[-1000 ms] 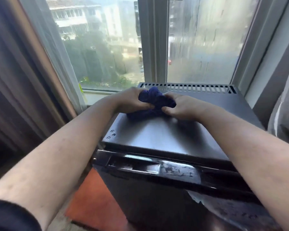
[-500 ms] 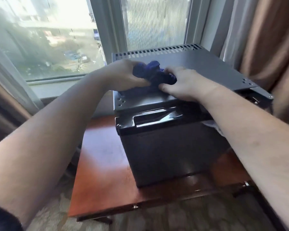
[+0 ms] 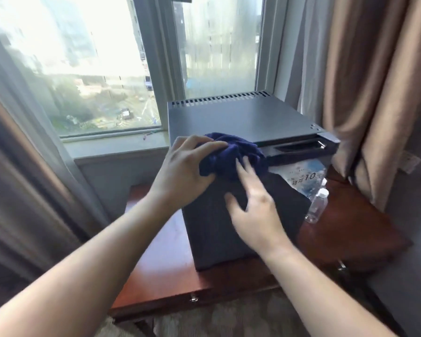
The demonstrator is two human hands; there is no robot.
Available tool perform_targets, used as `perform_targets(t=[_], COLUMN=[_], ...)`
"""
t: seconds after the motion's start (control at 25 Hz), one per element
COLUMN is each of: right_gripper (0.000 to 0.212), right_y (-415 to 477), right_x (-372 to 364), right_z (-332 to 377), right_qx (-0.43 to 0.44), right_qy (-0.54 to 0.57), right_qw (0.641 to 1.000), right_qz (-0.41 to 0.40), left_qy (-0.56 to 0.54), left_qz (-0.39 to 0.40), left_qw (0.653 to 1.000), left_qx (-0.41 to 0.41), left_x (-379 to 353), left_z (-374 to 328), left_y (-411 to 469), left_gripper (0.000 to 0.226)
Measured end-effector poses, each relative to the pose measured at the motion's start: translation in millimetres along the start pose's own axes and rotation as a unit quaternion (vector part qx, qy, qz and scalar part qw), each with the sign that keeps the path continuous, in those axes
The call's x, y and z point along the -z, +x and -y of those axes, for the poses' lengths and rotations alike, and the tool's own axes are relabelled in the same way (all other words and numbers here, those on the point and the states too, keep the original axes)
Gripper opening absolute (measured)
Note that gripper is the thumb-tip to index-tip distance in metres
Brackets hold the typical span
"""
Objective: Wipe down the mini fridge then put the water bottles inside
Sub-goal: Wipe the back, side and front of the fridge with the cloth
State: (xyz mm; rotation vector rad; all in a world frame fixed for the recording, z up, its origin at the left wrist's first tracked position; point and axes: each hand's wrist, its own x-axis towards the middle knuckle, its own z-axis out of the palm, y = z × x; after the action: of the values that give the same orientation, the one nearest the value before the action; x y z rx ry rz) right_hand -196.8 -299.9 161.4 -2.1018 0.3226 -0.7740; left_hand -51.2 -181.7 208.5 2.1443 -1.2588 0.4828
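1. The cloth (image 3: 231, 152), dark blue and bunched, lies at the front left corner of the mini fridge (image 3: 241, 120), over the edge where the top meets the door.
2. The left hand (image 3: 182, 173) grips the cloth from the left, with the fingers curled over the top of the bunch and the thumb beneath.
3. The right hand (image 3: 255, 215) is held in front of the door with its fingers straight and spread. The fingertips (image 3: 241, 164) touch the lower edge of the cloth, and the hand holds nothing.
4. Both forearms reach forward from the bottom edge, the left from lower left and the right from lower right.
5. The mini fridge stands on a reddish wooden table (image 3: 161, 276) against the window (image 3: 83, 69).
6. A clear water bottle (image 3: 317, 207) with a white cap stands on the table just beside the right side of the fridge. Behind it is a blue-and-white wrapping (image 3: 304, 176) marked "10", whose contents are hard to make out.
7. The right hand is blurred. The hands and cloth hide the left part of the door's top edge.
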Motion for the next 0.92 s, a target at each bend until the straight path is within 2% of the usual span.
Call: perform_targets(t=[0.04, 0.12, 0.24, 0.28, 0.32, 0.4, 0.48, 0.56, 0.68, 0.76, 0.84, 0.92], right_gripper=[0.072, 0.065, 0.053, 0.053, 0.055, 0.063, 0.075, 0.090, 0.104, 0.091, 0.071, 0.067], right_y=[-15.3, -34.8, -48.0, -50.3, -52.5, -53.2, -45.3, -34.0, -15.6, -5.5, 7.5, 17.0], right_x=[-1.5, -2.4, 6.3, 10.7, 15.2, 21.4, 19.3, 8.7, -10.9, -14.7, -15.5, -20.4], right_z=[-1.7, -3.0, -4.0, -4.0, -4.1, -4.4, -3.8, -2.1, -4.2, 1.4, 6.1, 2.2], right_qx=[-0.041, -0.130, -0.219, -0.240, -0.257, -0.284, -0.310, -0.313, -0.298, -0.298, -0.294, -0.282], right_qy=[0.043, 0.150, 0.249, 0.259, 0.262, 0.275, 0.275, 0.212, 0.135, 0.122, 0.113, 0.105], right_qw=[0.998, 0.980, 0.942, 0.934, 0.927, 0.911, 0.895, 0.905, 0.913, 0.910, 0.916, 0.923], right_qz=[0.006, -0.009, -0.053, -0.061, -0.075, -0.120, -0.166, -0.194, -0.242, -0.261, -0.248, -0.238], left_qy=[-0.002, -0.041, -0.184, -0.267, -0.370, -0.549, -0.648, -0.705, -0.744, -0.754, -0.768, -0.779], left_qz=[-0.022, -0.046, -0.059, -0.053, -0.037, -0.007, 0.034, 0.089, 0.135, 0.146, 0.148, 0.148], left_qw=[1.000, 0.998, 0.976, 0.947, 0.895, 0.744, 0.609, 0.523, 0.446, 0.409, 0.373, 0.353], left_qx=[-0.012, -0.015, 0.101, 0.170, 0.246, 0.380, 0.456, 0.471, 0.480, 0.494, 0.499, 0.497], left_x=[-8.7, -30.0, -63.4, -71.1, -75.2, -79.8, -86.1, -83.9, -75.2, -68.0, -63.1, -58.0], left_z=[-9.2, -28.9, -57.9, -68.1, -78.6, -92.7, -88.2, -79.6, -77.2, -78.7, -74.3, -65.5], left_y=[-13.5, -39.5, -71.4, -77.1, -79.2, -78.6, -74.2, -65.6, -49.6, -41.5, -34.7, -33.9], left_gripper=[0.059, 0.056, 0.051, 0.047, 0.041, 0.027, 0.023, 0.034, 0.041, 0.036, 0.035, 0.036])
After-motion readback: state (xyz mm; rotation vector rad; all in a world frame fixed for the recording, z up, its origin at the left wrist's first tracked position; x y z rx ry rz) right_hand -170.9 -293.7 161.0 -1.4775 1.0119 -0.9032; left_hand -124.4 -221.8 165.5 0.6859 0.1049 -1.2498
